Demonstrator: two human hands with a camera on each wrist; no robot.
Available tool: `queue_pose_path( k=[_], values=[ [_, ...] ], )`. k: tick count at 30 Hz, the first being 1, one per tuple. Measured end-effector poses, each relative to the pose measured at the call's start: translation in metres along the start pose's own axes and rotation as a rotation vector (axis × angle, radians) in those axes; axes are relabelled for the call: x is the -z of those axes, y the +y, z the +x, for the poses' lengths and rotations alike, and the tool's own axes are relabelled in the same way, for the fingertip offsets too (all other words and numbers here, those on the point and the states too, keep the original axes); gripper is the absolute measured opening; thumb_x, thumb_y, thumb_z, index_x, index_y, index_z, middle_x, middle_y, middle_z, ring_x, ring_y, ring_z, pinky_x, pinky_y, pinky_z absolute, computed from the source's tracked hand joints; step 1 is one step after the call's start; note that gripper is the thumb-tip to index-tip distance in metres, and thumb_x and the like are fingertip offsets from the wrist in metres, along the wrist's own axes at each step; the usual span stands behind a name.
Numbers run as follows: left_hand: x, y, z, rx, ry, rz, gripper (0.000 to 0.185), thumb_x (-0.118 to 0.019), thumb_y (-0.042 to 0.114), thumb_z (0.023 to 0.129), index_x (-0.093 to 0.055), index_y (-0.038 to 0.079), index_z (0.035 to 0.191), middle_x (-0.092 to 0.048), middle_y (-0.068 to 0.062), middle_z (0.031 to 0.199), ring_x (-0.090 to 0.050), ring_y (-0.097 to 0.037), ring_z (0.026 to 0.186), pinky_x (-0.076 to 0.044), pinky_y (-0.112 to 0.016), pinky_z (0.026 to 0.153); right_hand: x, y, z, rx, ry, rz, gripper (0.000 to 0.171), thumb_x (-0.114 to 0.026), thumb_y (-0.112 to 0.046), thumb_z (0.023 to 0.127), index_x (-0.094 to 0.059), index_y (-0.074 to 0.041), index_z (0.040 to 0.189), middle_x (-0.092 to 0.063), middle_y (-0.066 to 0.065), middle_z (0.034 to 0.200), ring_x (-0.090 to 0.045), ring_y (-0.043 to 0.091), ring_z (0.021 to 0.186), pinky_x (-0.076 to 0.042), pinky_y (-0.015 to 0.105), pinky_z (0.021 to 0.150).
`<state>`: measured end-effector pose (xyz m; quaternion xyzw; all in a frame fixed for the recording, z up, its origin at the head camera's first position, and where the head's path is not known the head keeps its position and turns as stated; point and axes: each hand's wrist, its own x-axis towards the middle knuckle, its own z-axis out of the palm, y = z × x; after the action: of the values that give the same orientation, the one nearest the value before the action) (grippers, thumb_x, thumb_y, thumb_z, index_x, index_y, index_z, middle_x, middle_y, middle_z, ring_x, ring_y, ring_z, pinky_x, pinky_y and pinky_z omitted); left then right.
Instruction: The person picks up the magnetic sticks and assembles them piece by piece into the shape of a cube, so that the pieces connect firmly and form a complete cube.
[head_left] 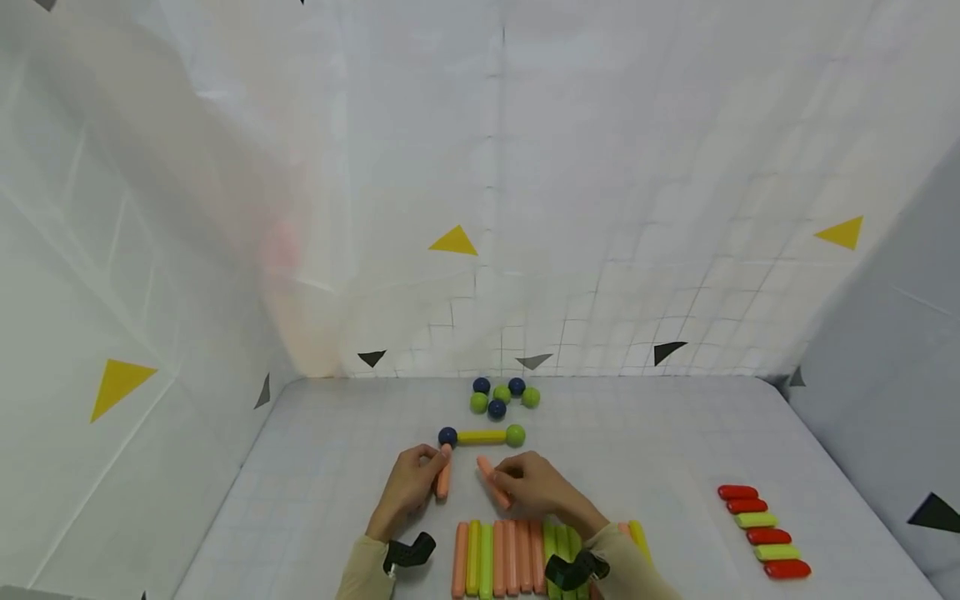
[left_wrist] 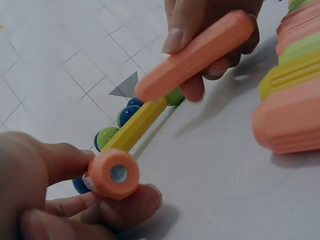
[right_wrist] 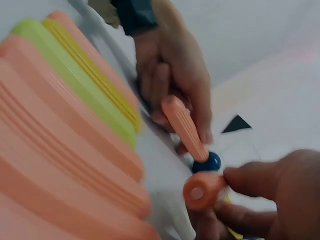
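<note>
Low in the centre of the frame, the left hand [head_left: 408, 487] pinches an orange stick [head_left: 444, 479] against the dark blue ball [head_left: 447, 436] ending the yellow rod [head_left: 482, 436]. The right hand [head_left: 536, 486] has its grip closed on a second orange stick [head_left: 493, 482], tilted just right of the first above the worktop [head_left: 315, 467].

Each hand's rod [head_left: 443, 482] [head_left: 493, 482] is orange. The bar [head_left: 481, 436] is yellow, ending in a navy ball [head_left: 447, 436] and a green ball [head_left: 515, 435]. The row of sticks [head_left: 517, 557] mixes orange, yellow and green. The side pieces [head_left: 763, 532] are red and lime. The tabletop [head_left: 660, 450] is white with a faint grid.
</note>
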<state>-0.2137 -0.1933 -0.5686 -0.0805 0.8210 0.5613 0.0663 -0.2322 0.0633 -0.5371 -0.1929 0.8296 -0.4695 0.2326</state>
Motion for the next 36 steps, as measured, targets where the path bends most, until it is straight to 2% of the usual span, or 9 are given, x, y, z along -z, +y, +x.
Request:
queue_pose_path(
  k=[6, 12, 15, 21, 25, 28, 34, 36],
  values=[
    [0.001, 0.003, -0.003, 0.024, -0.001, 0.0, 0.046, -0.061, 0.049, 0.106, -0.071, 0.004, 0.109, -0.055, 0.003, 0.068, -0.043, -0.012, 0.053, -0.033, -0.027, 0.047, 0.012, 0.01, 0.001, -0.107, 0.174, 0.044, 0.031, -0.067, -0.033, 0.104, -0.081, -0.006, 0.113, -0.076, 0.002, 0.098, -0.062, 0.016, 0.08, -0.049, 0.032, 0.068],
    [0.0, 0.002, -0.004, 0.019, -0.006, -0.005, 0.047, -0.061, 0.05, 0.106, -0.071, 0.004, 0.109, -0.054, 0.003, 0.068, -0.043, -0.012, 0.053, -0.033, -0.026, 0.047, 0.009, 0.014, 0.003, -0.212, 0.282, 0.09, 0.033, -0.071, -0.036, 0.101, -0.08, -0.006, 0.112, -0.074, 0.002, 0.094, -0.06, 0.017, 0.068, -0.051, 0.032, 0.066],
    [0.0, 0.002, -0.004, 0.014, -0.009, -0.005, 0.047, -0.062, 0.05, 0.106, -0.071, 0.003, 0.109, -0.054, 0.003, 0.068, -0.043, -0.012, 0.053, -0.033, -0.026, 0.047, 0.009, 0.017, 0.004, -0.234, 0.303, 0.115, 0.034, -0.073, -0.038, 0.1, -0.081, -0.006, 0.11, -0.074, 0.003, 0.093, -0.06, 0.016, 0.065, -0.051, 0.031, 0.063],
    [0.0, 0.003, -0.003, 0.011, 0.002, -0.006, 0.046, -0.062, 0.049, 0.106, -0.071, 0.004, 0.108, -0.055, 0.004, 0.067, -0.043, -0.012, 0.052, -0.033, -0.026, 0.047, 0.011, 0.024, 0.006, -0.247, 0.328, 0.158, 0.035, -0.073, -0.043, 0.099, -0.081, -0.01, 0.107, -0.073, 0.003, 0.085, -0.059, 0.014, 0.058, -0.042, 0.029, 0.053],
    [-0.001, 0.002, -0.002, 0.016, -0.007, -0.013, 0.047, -0.062, 0.049, 0.106, -0.071, 0.004, 0.109, -0.054, 0.004, 0.065, -0.04, -0.011, 0.049, -0.032, -0.025, 0.044, 0.012, 0.028, 0.005, -0.276, 0.341, 0.191, 0.035, -0.073, -0.045, 0.099, -0.08, -0.012, 0.106, -0.07, 0.002, 0.079, -0.057, 0.013, 0.057, -0.042, 0.028, 0.052],
    [-0.001, 0.002, -0.002, 0.027, -0.011, -0.024, 0.048, -0.062, 0.051, 0.106, -0.07, 0.004, 0.11, -0.054, 0.004, 0.065, -0.039, -0.01, 0.047, -0.031, -0.024, 0.043, 0.013, 0.029, 0.005, -0.275, 0.332, 0.228, 0.036, -0.073, -0.046, 0.098, -0.08, -0.011, 0.108, -0.071, 0.003, 0.08, -0.057, 0.013, 0.058, -0.043, 0.028, 0.052],
    [0.001, 0.002, -0.002, 0.055, -0.028, -0.054, 0.05, -0.062, 0.055, 0.104, -0.069, 0.005, 0.112, -0.052, 0.005, 0.063, -0.038, -0.01, 0.046, -0.03, -0.024, 0.042, 0.013, 0.028, 0.003, -0.24, 0.328, 0.297, 0.039, -0.074, -0.042, 0.099, -0.079, -0.007, 0.114, -0.076, 0.004, 0.093, -0.064, 0.013, 0.059, -0.048, 0.029, 0.054],
    [0.002, 0.003, -0.003, 0.068, -0.046, -0.068, 0.052, -0.062, 0.056, 0.104, -0.069, 0.006, 0.114, -0.05, 0.005, 0.062, -0.039, -0.01, 0.046, -0.03, -0.024, 0.042, 0.012, 0.028, 0.003, -0.238, 0.331, 0.307, 0.041, -0.075, -0.041, 0.099, -0.077, -0.006, 0.12, -0.076, 0.005, 0.089, -0.064, 0.014, 0.058, -0.049, 0.03, 0.054]
  ],
)
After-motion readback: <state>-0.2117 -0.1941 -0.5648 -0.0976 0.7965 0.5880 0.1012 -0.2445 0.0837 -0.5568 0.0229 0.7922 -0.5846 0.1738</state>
